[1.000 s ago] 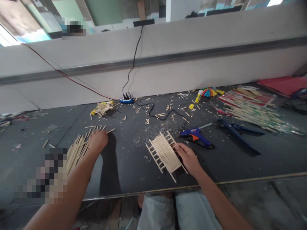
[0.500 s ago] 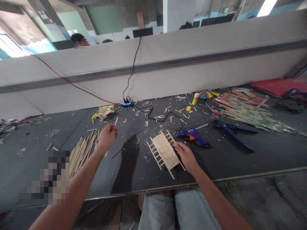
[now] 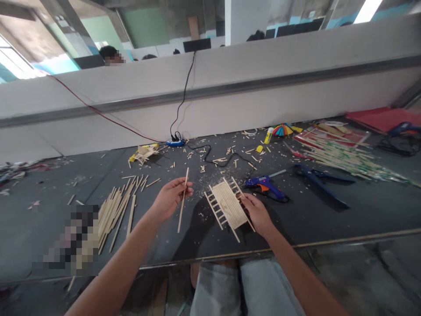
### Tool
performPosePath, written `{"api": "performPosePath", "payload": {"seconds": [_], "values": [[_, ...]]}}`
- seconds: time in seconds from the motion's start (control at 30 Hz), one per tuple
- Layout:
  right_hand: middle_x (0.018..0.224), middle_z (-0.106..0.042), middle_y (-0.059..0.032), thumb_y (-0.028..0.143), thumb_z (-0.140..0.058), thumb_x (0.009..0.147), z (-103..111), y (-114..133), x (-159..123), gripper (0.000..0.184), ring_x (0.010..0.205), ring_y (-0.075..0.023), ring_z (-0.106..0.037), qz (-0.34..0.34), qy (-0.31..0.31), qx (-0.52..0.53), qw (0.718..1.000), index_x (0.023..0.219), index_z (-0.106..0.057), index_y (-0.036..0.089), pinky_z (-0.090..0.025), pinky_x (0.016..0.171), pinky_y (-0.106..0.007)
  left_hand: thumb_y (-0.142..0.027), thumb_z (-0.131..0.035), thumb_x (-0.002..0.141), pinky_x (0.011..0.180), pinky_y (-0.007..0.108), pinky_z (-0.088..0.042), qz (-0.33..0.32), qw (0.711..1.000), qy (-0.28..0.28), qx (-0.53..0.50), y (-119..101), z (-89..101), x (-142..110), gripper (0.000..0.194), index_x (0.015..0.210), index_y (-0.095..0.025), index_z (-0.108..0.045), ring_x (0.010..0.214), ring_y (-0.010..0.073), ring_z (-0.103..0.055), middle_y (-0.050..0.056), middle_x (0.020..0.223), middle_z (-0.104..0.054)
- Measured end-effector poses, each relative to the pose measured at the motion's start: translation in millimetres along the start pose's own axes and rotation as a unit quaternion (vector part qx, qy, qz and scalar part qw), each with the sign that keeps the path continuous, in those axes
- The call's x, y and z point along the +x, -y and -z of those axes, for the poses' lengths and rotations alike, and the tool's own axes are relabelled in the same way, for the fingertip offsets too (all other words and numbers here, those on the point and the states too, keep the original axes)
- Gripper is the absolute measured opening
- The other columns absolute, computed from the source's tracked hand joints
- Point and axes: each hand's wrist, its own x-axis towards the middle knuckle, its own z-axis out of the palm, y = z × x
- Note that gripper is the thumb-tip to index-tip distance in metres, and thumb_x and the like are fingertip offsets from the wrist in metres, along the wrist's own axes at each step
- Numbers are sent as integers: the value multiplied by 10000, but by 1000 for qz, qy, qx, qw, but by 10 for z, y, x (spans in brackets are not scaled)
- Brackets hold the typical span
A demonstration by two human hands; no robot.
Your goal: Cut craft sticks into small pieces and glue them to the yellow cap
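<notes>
Front-left corner of the bench: patch blurred out, can't read it. Loose stick pile beside it, running back from near the front edge. Scraps along the left end toward the back. Back edge butts against the white wall, so no reach past it. Small stick frame and blue socket sit near that edge, left of mid.

Gap of dark bench top between pile and model, good for side moves. Left hand is over it, fingers and thumb pinching one thin stick, near upright in view, lower end toward front edge.

Centre, nearer the front edge: slatted stick model, ladder-like sides, tilted. Right hand grips its right side; can't tell if the model touches the bench. Lower leg ends near the front edge, little margin there.

Behind it: offcuts, plus black cable snaking to the glue gun. Gun is just behind right hand, blocks moves back-right. Blue hand tool next, bench top between it and front edge. Back-right: glue stick, long sticks, red sheet.
</notes>
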Motion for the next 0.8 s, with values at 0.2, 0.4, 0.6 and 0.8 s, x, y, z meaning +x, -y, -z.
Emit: {"api": "performPosePath", "payload": {"seconds": [0.2, 0.4, 0.6, 0.8], "values": [[744, -664, 0, 558, -622, 714, 5, -2, -16, 388, 629, -166, -583, -5, -3, 2, 1000, 897, -655, 217, -434, 586, -275, -158, -615, 767, 735, 290, -549, 28, 999, 16, -26, 50, -53, -112, 160, 925, -140, -608, 708, 138, -646, 56, 815, -645], [760, -668, -10, 564, -627, 710, 14, -28, -11, 397, 627, -177, -592, -10, -7, 6, 1000, 903, -649, 218, -444, 588, -289, -214, -612, 762, 589, 242, -521, 35, 999, 33, -22, 106, -83, -204, 208, 965, -168, -598, 628, 115, -594, 29, 760, -608], [757, -659, -22, 551, -626, 718, 21, -31, -6, 388, 639, -185, -582, -10, -13, 3, 1000, 906, -647, 213, -440, 580, -286, -301, -567, 752, 366, 183, -347, 129, 976, 99, 146, 138, -70, -234, 164, 867, -193, -610, 450, 82, -464, -10, 649, -546], [728, -654, -9, 561, -632, 707, 17, -26, -8, 394, 601, -173, -569, -11, -15, 1, 1000, 902, -648, 219, -431, 560, -283, -218, -616, 674, 439, 199, -394, 124, 956, 109, 243, 150, 18, -15, 88, 616, -153, -633, 504, 120, -536, 9, 546, -593]]}}
